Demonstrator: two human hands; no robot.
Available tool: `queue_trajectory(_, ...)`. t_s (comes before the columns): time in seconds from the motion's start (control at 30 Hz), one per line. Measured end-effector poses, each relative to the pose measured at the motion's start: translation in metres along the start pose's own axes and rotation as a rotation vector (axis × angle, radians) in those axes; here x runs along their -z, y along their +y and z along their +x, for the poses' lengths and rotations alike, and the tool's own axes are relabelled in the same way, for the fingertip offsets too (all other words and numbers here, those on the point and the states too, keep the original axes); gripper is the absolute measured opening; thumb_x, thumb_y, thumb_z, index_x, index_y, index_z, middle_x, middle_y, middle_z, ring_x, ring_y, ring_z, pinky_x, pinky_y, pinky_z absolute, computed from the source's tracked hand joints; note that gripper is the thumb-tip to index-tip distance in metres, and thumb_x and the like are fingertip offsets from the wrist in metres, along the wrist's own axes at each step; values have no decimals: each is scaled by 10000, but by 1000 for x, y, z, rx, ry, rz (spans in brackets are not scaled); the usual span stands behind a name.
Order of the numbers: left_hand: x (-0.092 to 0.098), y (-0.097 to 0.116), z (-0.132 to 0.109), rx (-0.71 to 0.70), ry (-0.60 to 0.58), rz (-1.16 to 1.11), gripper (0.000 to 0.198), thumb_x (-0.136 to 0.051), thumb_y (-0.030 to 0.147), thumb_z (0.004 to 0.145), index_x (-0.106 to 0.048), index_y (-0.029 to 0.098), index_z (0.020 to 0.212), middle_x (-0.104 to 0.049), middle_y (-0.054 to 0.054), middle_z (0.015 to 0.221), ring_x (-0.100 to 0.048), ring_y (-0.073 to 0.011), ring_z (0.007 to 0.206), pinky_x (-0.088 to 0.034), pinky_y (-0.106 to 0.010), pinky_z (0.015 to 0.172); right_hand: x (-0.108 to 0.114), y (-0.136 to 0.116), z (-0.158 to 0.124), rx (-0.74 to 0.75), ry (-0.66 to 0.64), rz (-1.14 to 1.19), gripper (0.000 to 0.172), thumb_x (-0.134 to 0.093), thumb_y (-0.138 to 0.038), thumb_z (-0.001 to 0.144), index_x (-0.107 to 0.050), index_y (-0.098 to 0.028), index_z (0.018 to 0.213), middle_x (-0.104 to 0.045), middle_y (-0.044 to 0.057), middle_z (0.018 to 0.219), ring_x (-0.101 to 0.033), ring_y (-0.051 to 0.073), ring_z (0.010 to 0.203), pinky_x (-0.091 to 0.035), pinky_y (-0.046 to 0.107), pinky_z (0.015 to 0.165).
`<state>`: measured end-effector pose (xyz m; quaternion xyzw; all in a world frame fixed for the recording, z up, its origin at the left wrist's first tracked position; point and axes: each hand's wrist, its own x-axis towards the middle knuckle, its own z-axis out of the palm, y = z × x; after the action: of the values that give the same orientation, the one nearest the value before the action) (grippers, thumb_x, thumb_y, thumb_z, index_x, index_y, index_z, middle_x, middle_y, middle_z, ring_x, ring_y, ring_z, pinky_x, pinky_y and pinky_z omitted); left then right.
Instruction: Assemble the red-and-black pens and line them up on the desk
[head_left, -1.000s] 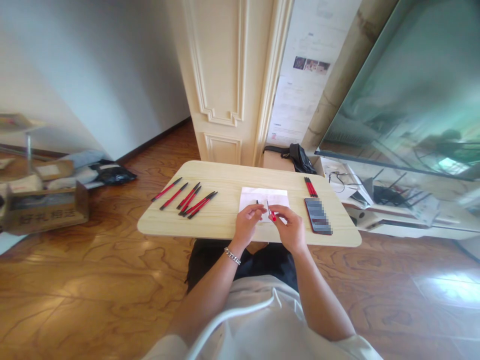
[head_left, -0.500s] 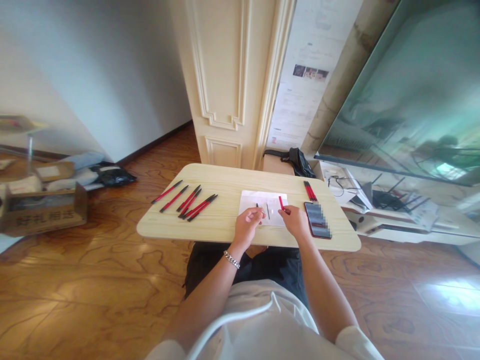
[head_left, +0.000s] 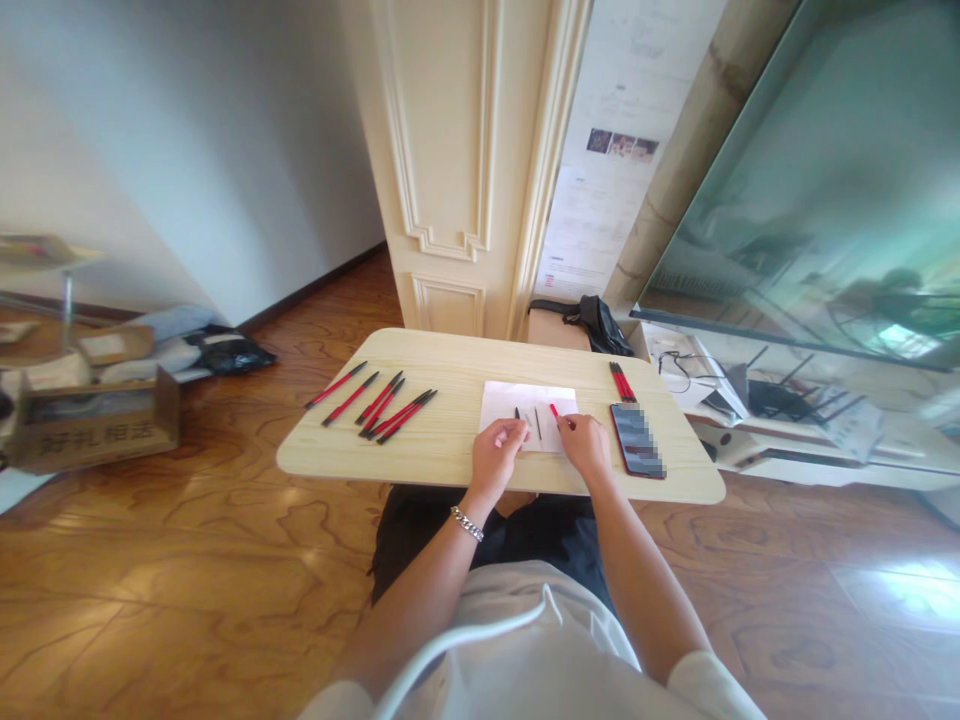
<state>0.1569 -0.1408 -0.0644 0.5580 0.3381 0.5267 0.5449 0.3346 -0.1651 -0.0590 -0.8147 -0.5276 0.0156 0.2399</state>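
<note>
A white sheet of paper point(head_left: 491, 402) lies under my hands near the front of the table. My right hand point(head_left: 589, 443) is closed around a red pen barrel point(head_left: 554, 411), whose end sticks out past the fingertips. My left hand point(head_left: 496, 457) hovers at the paper's left side, thumb and forefinger pinched together; whatever they hold is too small to tell. Between the hands lie a thin dark pen refill point(head_left: 538, 423) and a small black pen part point(head_left: 517, 413).
Several red-and-black pens point(head_left: 381, 402) are spread over the left of the pale table point(head_left: 450, 360). At the right, a phone point(head_left: 634, 440) lies below a small group of similar pens point(head_left: 622, 382). A cardboard box point(head_left: 97, 425) stands on the floor at left.
My right hand has shifted slightly left, and the red barrel in it is tilted more, with less of it showing. My left hand stays about where it was, still pinched.
</note>
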Motion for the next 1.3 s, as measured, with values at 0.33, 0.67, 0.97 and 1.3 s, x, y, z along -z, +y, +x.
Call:
queue_trajectory(0.33,22,5,8,-129,77,305,255,-635,439,824,-715,200,858,-721,-55,792,-655,-192,717,-479,-275,671,-5,16,-6,-192,227,516,448,-421,-476,881,-721,-157,979,-728,96,865,-645,231,805,-437,288,714)
queue_trajectory(0.67,21,0,4,-159,36,439,196,-633,392,818,-709,214,783,-703,-30,718,-630,-181,660,-442,-266,650,-5,16,-8,-145,146,417,387,-466,-469,866,-721,-190,948,-728,69,900,-639,212,817,-431,279,721)
queue_trajectory(0.97,21,2,3,-178,3,501,203,-610,389,832,-697,212,785,-706,-38,741,-632,-184,682,-438,-266,663,-7,3,-12,-64,30,81,323,-577,-475,833,-695,-179,889,-685,85,900,-613,198,821,-405,282,730)
queue_trajectory(1.3,17,2,2,-185,-4,508,196,-621,387,824,-706,213,789,-696,-34,713,-614,-174,641,-431,-264,647,-8,4,-11,-42,15,14,356,-454,-411,933,-696,-150,937,-675,139,956,-619,221,877,-406,295,762)
